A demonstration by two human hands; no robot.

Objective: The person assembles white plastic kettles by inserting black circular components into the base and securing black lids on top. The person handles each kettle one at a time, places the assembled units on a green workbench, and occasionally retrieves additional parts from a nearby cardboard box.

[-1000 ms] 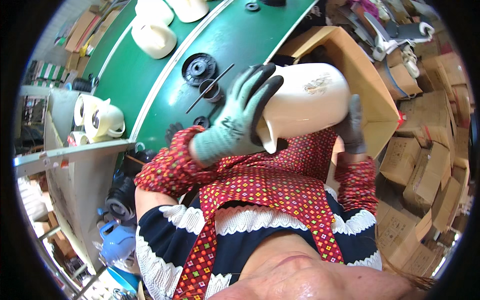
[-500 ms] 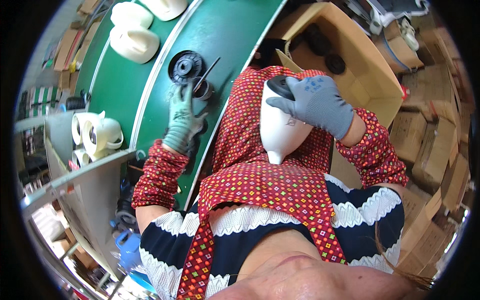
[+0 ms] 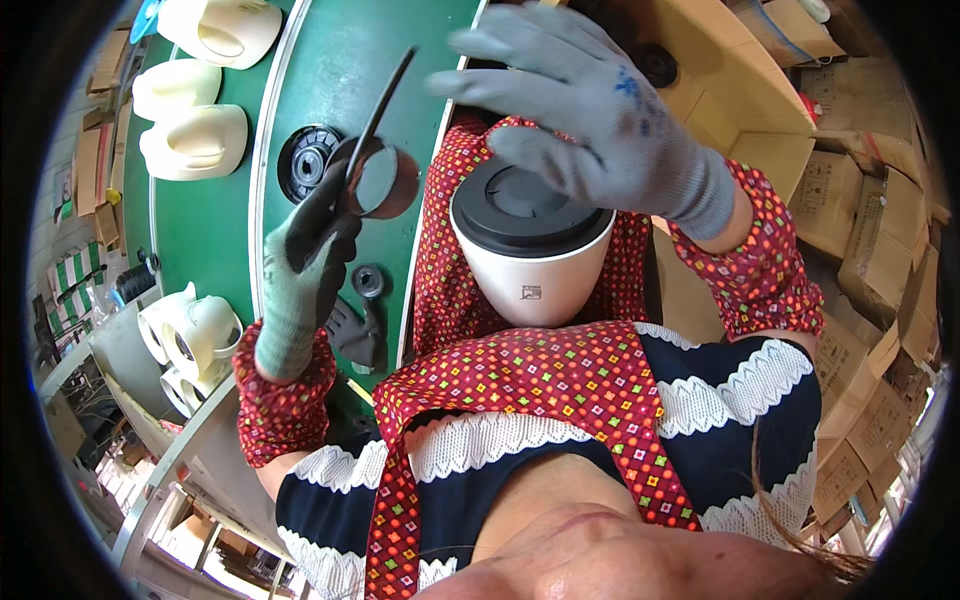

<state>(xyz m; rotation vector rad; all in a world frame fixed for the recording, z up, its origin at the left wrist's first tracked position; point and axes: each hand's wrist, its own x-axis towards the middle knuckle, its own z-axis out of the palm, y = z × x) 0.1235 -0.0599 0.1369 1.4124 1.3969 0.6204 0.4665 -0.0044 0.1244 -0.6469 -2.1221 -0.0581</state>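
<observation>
My left hand (image 3: 308, 265), in a green and black glove, is closed around a small dark cup (image 3: 392, 183) raised above the green belt. A thin black stick (image 3: 384, 95) slants up out of the cup. On my lap, against the patterned apron, rests a white tapered vessel (image 3: 535, 280) with a black lid (image 3: 525, 205) facing up. Over the lid hovers my right hand (image 3: 610, 130) in a grey glove, its fingers spread and slightly blurred, with nothing in them. Whether its lower fingers touch the lid I cannot tell.
Beside my left hand, a round black ribbed part (image 3: 308, 160) lies on the green belt (image 3: 330, 70). Nearer me are a small black ring (image 3: 368, 281) and a dark glove (image 3: 355, 335). Cream housings (image 3: 195, 142) stand farther left. An open cardboard box (image 3: 755, 90) is at right.
My left hand has lifted the cup with its stick off the belt. My right hand has let go of the vessel and opened above it; the vessel now stands more upright, lid up.
</observation>
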